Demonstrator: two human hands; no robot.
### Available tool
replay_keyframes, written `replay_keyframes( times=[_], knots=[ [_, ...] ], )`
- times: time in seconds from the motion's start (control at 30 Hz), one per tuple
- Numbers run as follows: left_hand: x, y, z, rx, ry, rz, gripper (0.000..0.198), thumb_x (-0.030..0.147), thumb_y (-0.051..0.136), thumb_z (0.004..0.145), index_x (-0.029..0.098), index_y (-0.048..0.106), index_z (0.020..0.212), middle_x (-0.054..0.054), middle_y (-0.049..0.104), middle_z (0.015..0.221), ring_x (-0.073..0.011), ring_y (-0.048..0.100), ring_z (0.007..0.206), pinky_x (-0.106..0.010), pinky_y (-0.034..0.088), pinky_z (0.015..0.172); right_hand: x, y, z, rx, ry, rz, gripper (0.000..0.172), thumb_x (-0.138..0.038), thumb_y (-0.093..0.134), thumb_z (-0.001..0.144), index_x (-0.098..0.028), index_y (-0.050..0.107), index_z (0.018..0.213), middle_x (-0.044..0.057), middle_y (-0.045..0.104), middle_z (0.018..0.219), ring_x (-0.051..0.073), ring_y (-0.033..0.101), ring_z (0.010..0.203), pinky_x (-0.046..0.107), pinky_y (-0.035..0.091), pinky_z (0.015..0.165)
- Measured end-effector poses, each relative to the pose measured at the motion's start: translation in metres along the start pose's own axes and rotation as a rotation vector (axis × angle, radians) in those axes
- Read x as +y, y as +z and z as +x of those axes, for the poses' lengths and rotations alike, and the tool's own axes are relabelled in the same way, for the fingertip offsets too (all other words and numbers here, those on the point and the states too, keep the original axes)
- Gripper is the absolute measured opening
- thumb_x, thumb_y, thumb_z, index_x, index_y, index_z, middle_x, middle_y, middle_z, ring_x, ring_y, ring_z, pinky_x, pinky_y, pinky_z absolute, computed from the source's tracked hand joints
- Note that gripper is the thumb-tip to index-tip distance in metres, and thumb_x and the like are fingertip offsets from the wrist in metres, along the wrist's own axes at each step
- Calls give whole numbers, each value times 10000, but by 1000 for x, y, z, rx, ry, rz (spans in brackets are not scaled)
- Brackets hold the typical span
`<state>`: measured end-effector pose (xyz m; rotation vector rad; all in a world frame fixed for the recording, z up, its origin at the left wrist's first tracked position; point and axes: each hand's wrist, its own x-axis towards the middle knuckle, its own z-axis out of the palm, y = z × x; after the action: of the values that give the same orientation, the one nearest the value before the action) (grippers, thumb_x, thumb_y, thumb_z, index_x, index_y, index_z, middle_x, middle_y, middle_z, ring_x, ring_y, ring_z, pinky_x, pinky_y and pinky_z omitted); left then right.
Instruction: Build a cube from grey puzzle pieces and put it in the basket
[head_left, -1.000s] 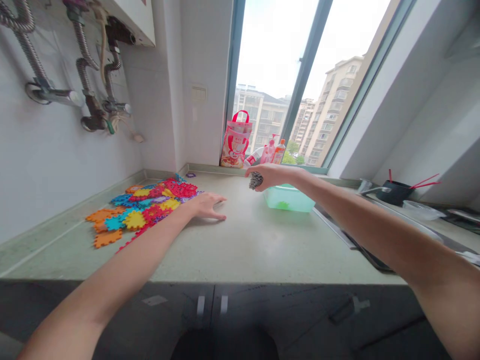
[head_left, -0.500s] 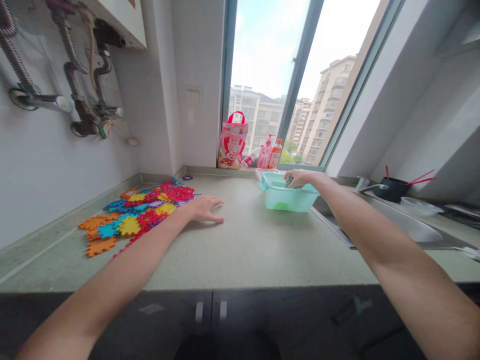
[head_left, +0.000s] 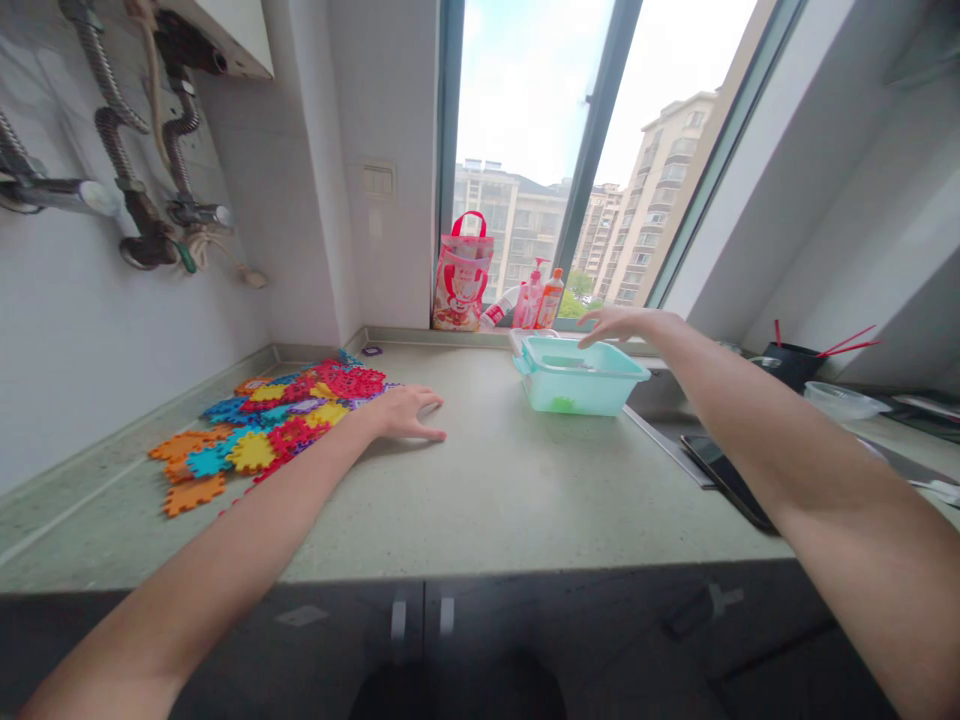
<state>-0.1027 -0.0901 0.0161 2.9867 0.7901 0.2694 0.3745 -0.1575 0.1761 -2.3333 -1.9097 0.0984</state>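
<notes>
My left hand (head_left: pixel 409 412) lies low over the counter with its fingers spread, holding nothing. Its wrist is beside a pile of colourful plastic gear pieces (head_left: pixel 292 410) in red, yellow, blue, orange and purple, and my forearm hides part of the pile. My right hand (head_left: pixel 619 323) hovers above the far side of a translucent mint-green plastic bin (head_left: pixel 577 388), fingers apart and nothing visible in them. A green gear-like shape (head_left: pixel 562 404) shows through the bin's front wall. Something greyish inside is only partly visible.
A pink bag (head_left: pixel 461 285) and several bottles (head_left: pixel 540 300) stand on the windowsill. To the right are a sink (head_left: pixel 658 405), a dark flat slab (head_left: pixel 724 480) under my forearm, a black pot (head_left: pixel 787 365) and a clear bowl (head_left: pixel 844 400). The counter (head_left: pixel 480 500) ends at dark cabinets.
My right hand has risen out of the bin and let go of the small greyish patterned thing it held. My left hand has hardly moved. The view has shifted slightly.
</notes>
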Motion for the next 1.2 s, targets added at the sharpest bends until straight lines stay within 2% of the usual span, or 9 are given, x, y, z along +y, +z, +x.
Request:
replay_keyframes(
  times=[0.13, 0.23, 0.37, 0.53, 0.7, 0.9, 1.03, 1.1, 1.2],
  knots=[
    [-3, 2, 0, 6, 5, -18, 830, 816, 632, 804, 230, 661, 1392, -109, 634, 1457, -302, 617, 1283, -364, 445, 1095, -19, -23, -9, 217, -79, -62, 473, -370, 761, 912, -103, 719, 1300, 174, 739, 1239, 246, 706, 1069, 357, 506, 942],
    [-4, 8, 2, 24, -3, -45, 808, 805, 620, 819, 229, 669, 1384, -107, 638, 1443, -299, 613, 1291, -361, 442, 1107, -57, -11, -27, 383, -143, -89, 310, -371, 665, 958, -196, 768, 1192, 87, 788, 1081, 228, 724, 965, 340, 504, 875],
    [-2, 23, 8, 69, -149, -41, 833, 814, 495, 890, 216, 617, 1457, -150, 546, 1551, -325, 520, 1416, -423, 381, 1180, -130, 59, -62, 572, -449, -118, 202, -293, 609, 935, -226, 783, 1014, 35, 790, 885, 215, 721, 810, 309, 476, 765],
    [5, 29, 10, 62, -239, 13, 892, 843, 410, 912, 211, 551, 1525, -166, 482, 1612, -337, 465, 1474, -464, 352, 1203, -194, 175, -83, 345, -773, -69, 246, -326, 614, 948, -228, 757, 1122, 83, 784, 1081, 221, 724, 885, 314, 504, 814],
    [14, 21, 7, 70, -185, 96, 764, 754, 405, 969, 209, 600, 1467, -143, 554, 1557, -295, 527, 1419, -388, 377, 1171, -197, 230, -68, 299, -698, 191, 334, -369, 623, 989, -216, 713, 1272, 125, 714, 1306, 251, 650, 1219, 387, 458, 1088],
    [36, 10, 3, 109, -141, 255, 536, 607, 451, 992, 214, 735, 1220, -143, 757, 1211, -310, 665, 1171, -459, 399, 1072, -190, 229, -61, 257, -682, 233, 291, -298, 598, 992, -212, 742, 1230, 102, 741, 1278, 237, 660, 1208, 355, 460, 1089],
    [70, 5, -5, 71, -178, 322, 443, 369, 387, 1034, 149, 766, 1098, -213, 763, 1118, -324, 683, 1098, -529, 354, 1083, -187, 226, -66, 225, -681, 262, 299, -216, 567, 989, -203, 744, 1229, 95, 751, 1273, 217, 667, 1215, 324, 457, 1100],
    [94, 1, -19, 51, -189, 329, 423, 315, 383, 1032, 151, 769, 1091, -214, 766, 1108, -328, 684, 1089, -538, 355, 1084, -183, 226, -70, 210, -687, 277, 305, -200, 560, 988, -201, 743, 1232, 90, 749, 1284, 210, 667, 1221, 315, 454, 1108],
    [131, -5, -60, 100, -206, 282, 405, 470, 500, 1007, 214, 749, 1197, -151, 768, 1171, -320, 660, 1156, -506, 373, 1108, -175, 225, -77, 196, -699, 291, 316, -199, 558, 985, -195, 737, 1247, 91, 746, 1296, 210, 671, 1220, 315, 458, 1113]
  ],
)
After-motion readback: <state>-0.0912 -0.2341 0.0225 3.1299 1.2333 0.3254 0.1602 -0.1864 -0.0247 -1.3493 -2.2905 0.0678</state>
